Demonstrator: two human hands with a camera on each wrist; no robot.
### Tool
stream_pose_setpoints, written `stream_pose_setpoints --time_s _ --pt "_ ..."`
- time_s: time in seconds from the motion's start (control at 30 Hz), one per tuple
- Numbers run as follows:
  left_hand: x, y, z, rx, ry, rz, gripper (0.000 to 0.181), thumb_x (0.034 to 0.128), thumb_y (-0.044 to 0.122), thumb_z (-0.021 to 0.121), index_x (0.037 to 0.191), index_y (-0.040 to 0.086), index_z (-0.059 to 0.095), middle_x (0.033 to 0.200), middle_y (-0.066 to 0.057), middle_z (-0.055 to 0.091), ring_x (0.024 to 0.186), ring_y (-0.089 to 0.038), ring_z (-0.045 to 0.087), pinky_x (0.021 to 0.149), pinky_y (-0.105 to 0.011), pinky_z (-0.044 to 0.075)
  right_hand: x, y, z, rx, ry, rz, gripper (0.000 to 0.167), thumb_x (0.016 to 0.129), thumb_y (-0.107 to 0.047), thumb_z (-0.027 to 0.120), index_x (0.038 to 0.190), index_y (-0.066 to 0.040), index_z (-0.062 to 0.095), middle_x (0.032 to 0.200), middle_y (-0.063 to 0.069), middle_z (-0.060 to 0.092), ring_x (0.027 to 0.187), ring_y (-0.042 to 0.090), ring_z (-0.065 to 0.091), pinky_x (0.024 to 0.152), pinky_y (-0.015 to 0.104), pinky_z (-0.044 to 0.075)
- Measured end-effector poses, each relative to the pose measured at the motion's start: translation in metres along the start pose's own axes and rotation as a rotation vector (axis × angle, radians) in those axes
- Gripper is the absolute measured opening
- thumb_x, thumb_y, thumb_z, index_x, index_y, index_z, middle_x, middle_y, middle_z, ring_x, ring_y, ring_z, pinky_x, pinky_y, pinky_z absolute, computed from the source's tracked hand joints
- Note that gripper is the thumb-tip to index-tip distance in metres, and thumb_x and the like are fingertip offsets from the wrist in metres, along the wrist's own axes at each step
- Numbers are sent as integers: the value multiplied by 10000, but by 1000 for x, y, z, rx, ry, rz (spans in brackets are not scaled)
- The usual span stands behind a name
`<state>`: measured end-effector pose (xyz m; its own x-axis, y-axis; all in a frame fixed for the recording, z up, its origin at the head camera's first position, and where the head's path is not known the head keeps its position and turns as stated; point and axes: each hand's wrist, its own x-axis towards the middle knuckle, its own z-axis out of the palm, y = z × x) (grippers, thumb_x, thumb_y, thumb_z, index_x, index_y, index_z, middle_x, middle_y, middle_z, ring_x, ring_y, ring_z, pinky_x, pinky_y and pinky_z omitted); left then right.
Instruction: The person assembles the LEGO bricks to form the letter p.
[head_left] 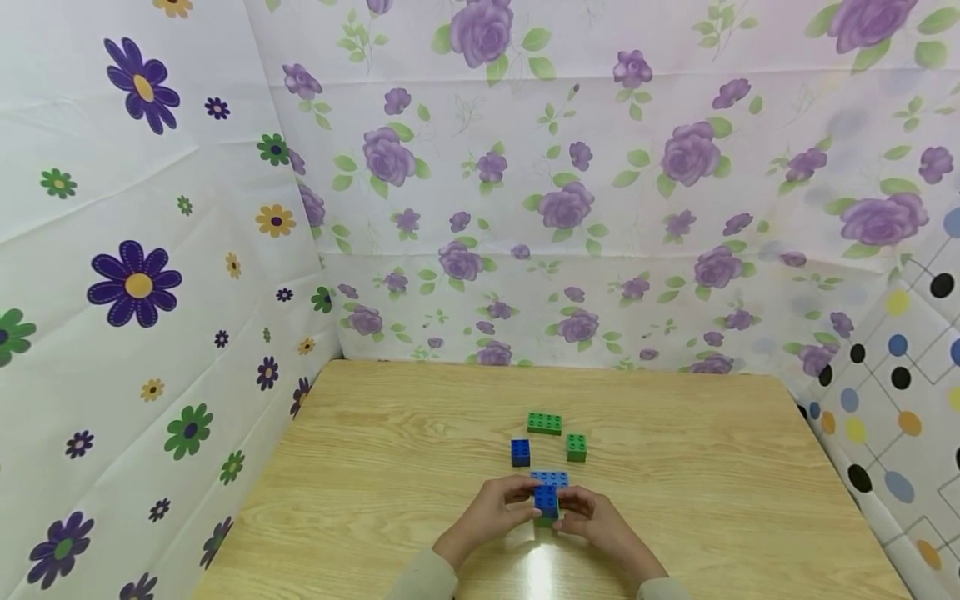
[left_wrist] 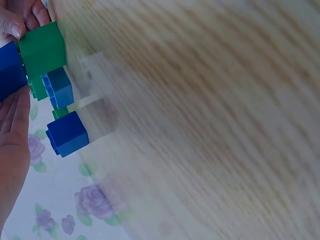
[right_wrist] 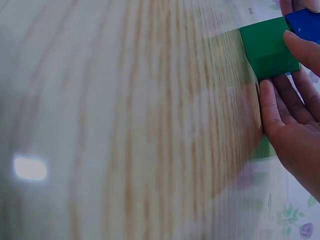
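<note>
A dark blue brick (head_left: 546, 500) sits on top of a green brick (right_wrist: 270, 47) at the front middle of the table. My left hand (head_left: 492, 512) grips the blue brick from the left, thumb toward me and fingers behind. From the other side my right hand (head_left: 600, 521) holds the green brick, its thumb close to the seam with the blue brick. Just behind the pair lies a lighter blue brick (head_left: 551, 478), partly hidden by the fingers. In the left wrist view the green brick (left_wrist: 45, 50) shows beside the blue brick (left_wrist: 11, 72).
Farther back on the wooden table (head_left: 375, 467) stand another dark blue brick (head_left: 521, 452), a small green brick (head_left: 576, 447) and a longer green brick (head_left: 544, 423). Flower-patterned cloth (head_left: 480, 208) hangs behind and on the left; dotted cloth (head_left: 892, 417) hangs on the right.
</note>
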<state>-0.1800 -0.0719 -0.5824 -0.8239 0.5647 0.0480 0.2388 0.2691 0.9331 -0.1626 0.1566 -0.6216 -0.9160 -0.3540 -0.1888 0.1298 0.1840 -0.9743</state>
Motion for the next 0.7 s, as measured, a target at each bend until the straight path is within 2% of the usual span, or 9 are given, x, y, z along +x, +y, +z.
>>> stream_pose_setpoints --time_s 0.43,0.7 --pt "2 -1 -1 38 -28 15 358 896 127 696 1237 49 623 1195 -51 643 1100 -136 612 922 -175 492 -4 -3 -1 17 -6 23 514 846 -183 754 1268 20 542 1244 122 596 1196 335 535 990 423 493" --pt "5 0 0 72 -33 39 351 895 114 694 1231 45 623 1185 -63 638 1097 -162 614 929 -197 501 -3 -2 0 27 -21 -3 461 867 -141 729 1261 16 547 1235 115 600 1190 324 540 986 421 496"
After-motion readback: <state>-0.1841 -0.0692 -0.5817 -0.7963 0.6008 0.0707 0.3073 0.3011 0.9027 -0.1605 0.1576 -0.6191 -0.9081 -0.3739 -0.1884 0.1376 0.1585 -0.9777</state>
